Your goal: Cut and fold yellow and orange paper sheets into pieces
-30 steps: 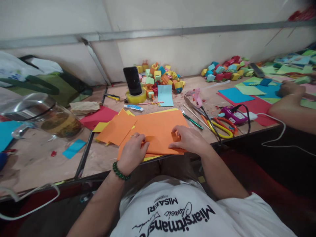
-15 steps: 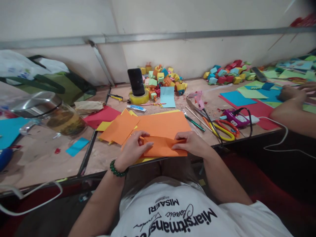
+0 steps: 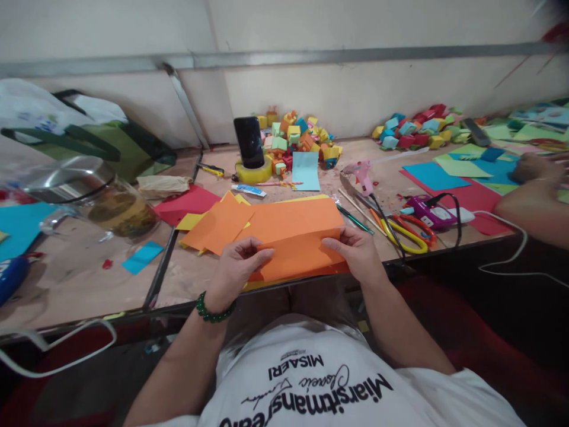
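Note:
A creased sheet of orange paper [image 3: 297, 256] stretches between my two hands at the table's front edge. My left hand [image 3: 240, 264], with a green bead bracelet [image 3: 214, 308] at its wrist, pinches the left side between thumb and fingers. At the right side, my right hand [image 3: 356, 252] grips the sheet the same way, thumb on top. Beneath and behind lies more orange paper [image 3: 293, 214], with yellow edges showing under it. Another orange piece [image 3: 219, 222] rests at an angle to the left, over yellow paper [image 3: 189, 222].
A phone [image 3: 249, 142] leans in a yellow tape roll [image 3: 254, 172] before piled paper cubes [image 3: 306, 141]. Scissors [image 3: 411, 237], a pink glue gun [image 3: 362, 178] and a purple power strip [image 3: 431, 212] lie right. A glass jug [image 3: 120, 207] stands left. A co-worker's arm [image 3: 536, 198] reaches in at right.
The folded orange flap has been opened out, showing a wider sheet with a crease across it. My right hand has shifted right; the whole view has tilted slightly.

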